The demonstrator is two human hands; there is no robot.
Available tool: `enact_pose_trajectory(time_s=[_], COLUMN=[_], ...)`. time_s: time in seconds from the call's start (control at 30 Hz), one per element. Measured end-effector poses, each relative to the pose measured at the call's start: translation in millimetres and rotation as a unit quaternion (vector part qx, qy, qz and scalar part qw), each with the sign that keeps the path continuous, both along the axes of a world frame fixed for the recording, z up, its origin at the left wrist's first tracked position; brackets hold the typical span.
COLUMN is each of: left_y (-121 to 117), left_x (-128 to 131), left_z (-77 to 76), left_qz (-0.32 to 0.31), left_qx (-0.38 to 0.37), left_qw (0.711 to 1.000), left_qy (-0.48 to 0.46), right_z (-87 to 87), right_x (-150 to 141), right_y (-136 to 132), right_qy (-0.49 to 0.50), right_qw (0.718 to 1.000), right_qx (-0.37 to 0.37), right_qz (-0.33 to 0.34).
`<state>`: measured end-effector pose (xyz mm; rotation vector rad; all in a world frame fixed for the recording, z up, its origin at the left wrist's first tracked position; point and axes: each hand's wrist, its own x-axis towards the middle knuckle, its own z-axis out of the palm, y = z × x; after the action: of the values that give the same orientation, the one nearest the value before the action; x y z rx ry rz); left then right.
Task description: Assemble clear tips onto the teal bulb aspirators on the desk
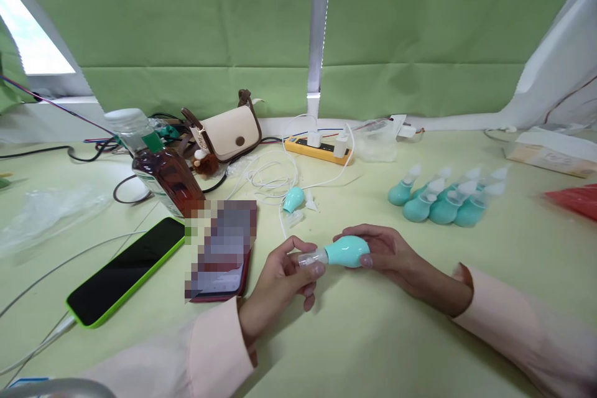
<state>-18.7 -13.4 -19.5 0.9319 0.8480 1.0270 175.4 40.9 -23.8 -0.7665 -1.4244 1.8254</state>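
A turquoise rubber bulb (pixel 347 251) lies level between my two hands, above the table. My right hand (pixel 389 255) is closed round its rounded end, thumb in front and fingers behind. A clear plastic nozzle piece (pixel 311 258) joins the bulb's narrow neck, and my left hand (pixel 286 270) pinches it between thumb and fingers. Just beyond my hands lie a loose turquoise bulb (pixel 293 199), a clear connector (pixel 293 219) and a small white tip (pixel 311 201). To the right stand several bulbs with whitish tips (pixel 445 206), grouped in rows.
A phone in a green case (pixel 125 273) and another phone (pixel 224 255) lie at left. Behind them are a dark bottle (pixel 163 174), a cream handbag (pixel 233 130) and a yellow power strip (pixel 319 150) with white cables. A red item (pixel 573 200) lies far right.
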Motion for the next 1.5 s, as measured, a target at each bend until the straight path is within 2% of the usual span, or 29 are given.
enact_pose_trajectory(time_s=[0.13, 0.23, 0.43, 0.53, 0.6, 0.7, 0.8, 0.87, 1.07, 1.2, 1.27, 1.37, 1.5], left_y=[2, 3, -2, -7, -9, -11, -9, -8, -6, -4, -3, -2, -2], left_x=[-2, -2, 2, 1, -1, -3, -5, -5, -6, -7, -7, -5, -4], left_z=[0.9, 2.7, 1.2, 0.6, 1.0, 2.8, 4.3, 4.5, 5.3, 6.6, 5.1, 0.7, -0.8], left_qz=[0.022, 0.037, 0.083, 0.078, 0.047, 0.018, 0.010, -0.010, -0.083, -0.112, -0.137, -0.143, -0.119], left_qx=[0.010, 0.008, 0.041, 0.074, 0.106, 0.163, 0.209, 0.220, 0.176, 0.125, 0.082, 0.036, 0.035], left_qw=[0.999, 0.996, 0.986, 0.976, 0.962, 0.927, 0.892, 0.883, 0.906, 0.933, 0.950, 0.967, 0.972], left_qy=[0.036, 0.078, 0.140, 0.189, 0.245, 0.337, 0.400, 0.413, 0.375, 0.319, 0.269, 0.206, 0.200], right_z=[1.1, 4.0, 7.5, 7.0, 7.7, 10.8, 15.2, 17.7, 17.3, 17.3, 18.1, 18.2, 16.9], right_x=[4, 5, 3, 4, 5, 7, 10, 13, 18, 20, 20, 20, 20], right_y=[1, -1, -6, -6, -6, -4, -3, -2, -3, -4, -4, -3, -3], right_qy=[-0.025, -0.037, -0.075, -0.075, -0.068, -0.077, -0.117, -0.146, -0.146, -0.136, -0.133, -0.134, -0.152], right_qw=[0.997, 0.995, 0.996, 0.997, 0.998, 0.997, 0.989, 0.980, 0.952, 0.893, 0.874, 0.876, 0.912], right_qx=[0.071, 0.090, 0.039, 0.011, 0.007, 0.028, 0.081, 0.128, 0.261, 0.426, 0.465, 0.460, 0.380], right_qz=[0.016, 0.015, -0.020, -0.024, -0.008, 0.014, 0.030, 0.047, 0.064, 0.054, 0.059, 0.058, 0.042])
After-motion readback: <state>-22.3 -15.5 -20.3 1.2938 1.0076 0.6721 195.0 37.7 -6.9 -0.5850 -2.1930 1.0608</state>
